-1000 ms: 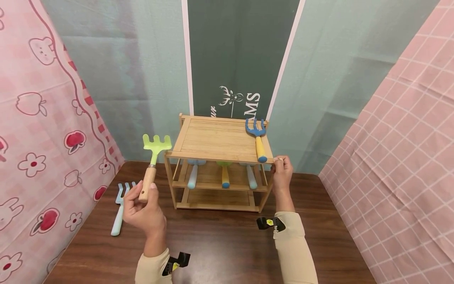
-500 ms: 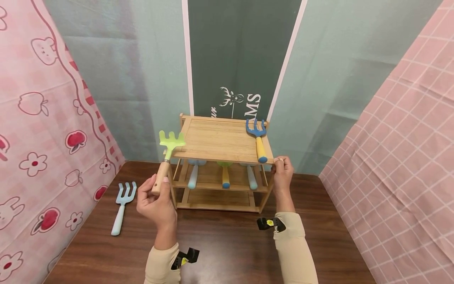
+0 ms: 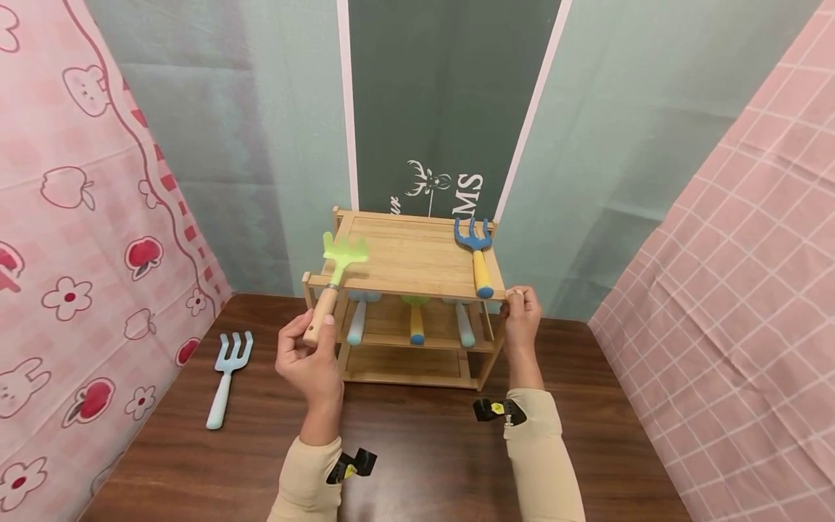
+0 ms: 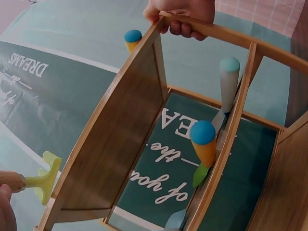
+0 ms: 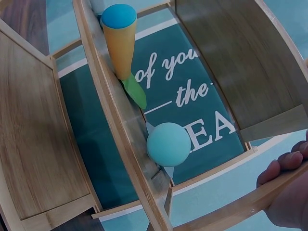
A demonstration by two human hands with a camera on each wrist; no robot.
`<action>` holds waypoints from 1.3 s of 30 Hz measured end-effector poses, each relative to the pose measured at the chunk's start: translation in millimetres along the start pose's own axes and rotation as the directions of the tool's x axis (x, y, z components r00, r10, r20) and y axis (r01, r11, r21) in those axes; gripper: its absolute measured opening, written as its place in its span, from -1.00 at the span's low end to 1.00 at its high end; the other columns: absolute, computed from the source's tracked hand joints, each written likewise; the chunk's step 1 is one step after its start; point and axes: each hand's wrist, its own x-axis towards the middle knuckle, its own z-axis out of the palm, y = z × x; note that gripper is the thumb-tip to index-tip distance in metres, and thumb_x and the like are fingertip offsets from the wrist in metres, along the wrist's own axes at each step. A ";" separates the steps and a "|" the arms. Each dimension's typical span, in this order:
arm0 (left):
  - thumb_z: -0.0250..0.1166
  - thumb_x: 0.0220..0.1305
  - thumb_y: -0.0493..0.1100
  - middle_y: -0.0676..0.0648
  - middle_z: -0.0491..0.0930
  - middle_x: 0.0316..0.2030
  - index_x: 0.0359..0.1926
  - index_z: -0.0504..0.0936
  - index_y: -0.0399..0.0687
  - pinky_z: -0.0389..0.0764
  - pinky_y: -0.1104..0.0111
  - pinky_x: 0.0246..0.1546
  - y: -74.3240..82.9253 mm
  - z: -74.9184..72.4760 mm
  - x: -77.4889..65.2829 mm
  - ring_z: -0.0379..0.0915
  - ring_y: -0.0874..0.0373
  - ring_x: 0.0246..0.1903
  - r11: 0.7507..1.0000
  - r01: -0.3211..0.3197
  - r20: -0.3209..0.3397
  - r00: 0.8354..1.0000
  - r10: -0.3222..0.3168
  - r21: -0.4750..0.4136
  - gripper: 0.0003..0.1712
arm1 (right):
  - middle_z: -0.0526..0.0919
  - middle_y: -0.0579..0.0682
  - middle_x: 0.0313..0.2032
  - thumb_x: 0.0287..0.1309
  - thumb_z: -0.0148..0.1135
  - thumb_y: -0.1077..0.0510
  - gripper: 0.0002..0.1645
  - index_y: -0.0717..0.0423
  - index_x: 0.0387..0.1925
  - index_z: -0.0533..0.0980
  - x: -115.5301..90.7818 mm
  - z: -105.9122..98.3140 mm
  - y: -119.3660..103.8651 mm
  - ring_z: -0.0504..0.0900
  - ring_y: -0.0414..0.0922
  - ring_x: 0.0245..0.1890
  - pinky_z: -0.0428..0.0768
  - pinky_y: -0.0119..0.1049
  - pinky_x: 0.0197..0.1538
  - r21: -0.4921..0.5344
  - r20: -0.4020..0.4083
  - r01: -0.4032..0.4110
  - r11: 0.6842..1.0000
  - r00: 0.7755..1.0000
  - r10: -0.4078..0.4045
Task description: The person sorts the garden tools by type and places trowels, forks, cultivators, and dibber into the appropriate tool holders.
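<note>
My left hand (image 3: 313,360) pinches the wooden handle of a garden hand rake (image 3: 322,315) with a lime-green head, tilted over the left front of the rack's top shelf. In the left wrist view, the green rake head (image 4: 46,178) overlaps the shelf's edge. My right hand (image 3: 522,319) grips the front right corner of the wooden rack (image 3: 411,250); its curled fingers (image 5: 288,161) show round the frame in the right wrist view. A blue hand rake (image 3: 481,272) with a yellow handle lies on the right of the top shelf.
On the middle shelf, several tools point their handles forward: pale blue handles (image 3: 356,324) at either side and a yellow handle (image 3: 416,326) between. A light blue hand fork (image 3: 222,395) lies on the table (image 3: 417,449) at left. Patterned cloths (image 3: 737,239) surround the table.
My left hand has carried the green rake rightward, from beside the rack to over its top shelf. My right hand stays on the corner.
</note>
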 end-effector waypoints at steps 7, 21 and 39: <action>0.35 -0.12 -0.51 -0.22 0.52 -0.28 -0.31 0.54 -0.54 0.56 0.40 -0.33 -2.9 10.7 -6.9 0.54 0.05 -0.31 1.000 0.013 0.043 0.999 -0.013 0.010 -0.74 | 0.24 0.14 -0.70 0.12 -0.09 0.43 -0.85 0.43 -0.54 0.27 -0.4 0.3 0.4 0.25 -0.11 -0.67 0.29 -0.30 -0.56 0.008 -0.003 0.000 1.000 1.000 0.000; 0.28 -0.10 -0.56 -0.09 0.51 -0.28 -0.28 0.46 -0.65 0.50 0.49 -0.41 -8.9 35.9 -12.9 0.48 0.21 -0.43 0.999 0.036 0.087 0.995 -0.037 0.021 -0.72 | 0.26 0.08 -0.70 0.12 -0.09 0.42 -0.86 0.45 -0.52 0.28 2.1 0.8 0.2 0.25 -0.13 -0.67 0.30 -0.33 -0.55 0.022 -0.001 -0.005 1.000 1.000 0.005; 0.34 -0.01 -0.43 -0.01 0.39 -0.36 -0.27 0.52 -0.46 0.35 0.50 -0.56 -19.5 71.1 -18.3 0.21 0.32 -0.61 0.971 0.204 0.165 0.961 -0.223 0.125 -0.75 | 0.23 0.16 -0.71 0.11 -0.09 0.43 -0.84 0.35 -0.56 0.30 -1.2 -0.3 1.8 0.22 -0.05 -0.66 0.28 -0.36 -0.56 0.034 -0.004 0.003 0.999 1.000 -0.003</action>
